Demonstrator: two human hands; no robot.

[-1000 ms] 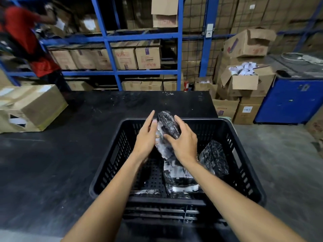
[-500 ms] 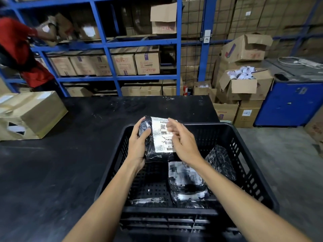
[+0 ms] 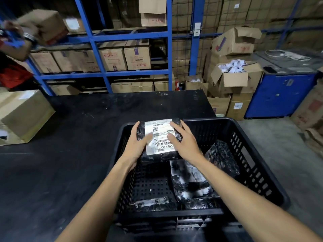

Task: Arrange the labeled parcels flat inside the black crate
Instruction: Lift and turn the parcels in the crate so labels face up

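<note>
A black slotted crate (image 3: 258, 154) stands on the black table in front of me. At its far left corner I hold a black-wrapped parcel (image 3: 161, 137), its white barcode label facing up. My left hand (image 3: 138, 145) grips the parcel's left side with the thumb on the label. My right hand (image 3: 183, 142) rests spread over its right side. Three more black parcels are in the crate: one flat in the middle (image 3: 190, 182), one leaning on the right wall (image 3: 222, 158), one at the near left (image 3: 153, 203).
The black table (image 3: 70, 163) runs left and far. A large cardboard box (image 3: 22, 112) lies on its left end. Blue shelving (image 3: 104, 74) with cartons stands behind. A person in red (image 3: 12, 74) handles a box at far left. Stacked cartons (image 3: 234, 79) and a blue cabinet (image 3: 279, 95) stand right.
The parcel was turned from edge-on to label-up and now lies flatter, lower toward the crate's far left corner. My right hand's fingers have spread over its top.
</note>
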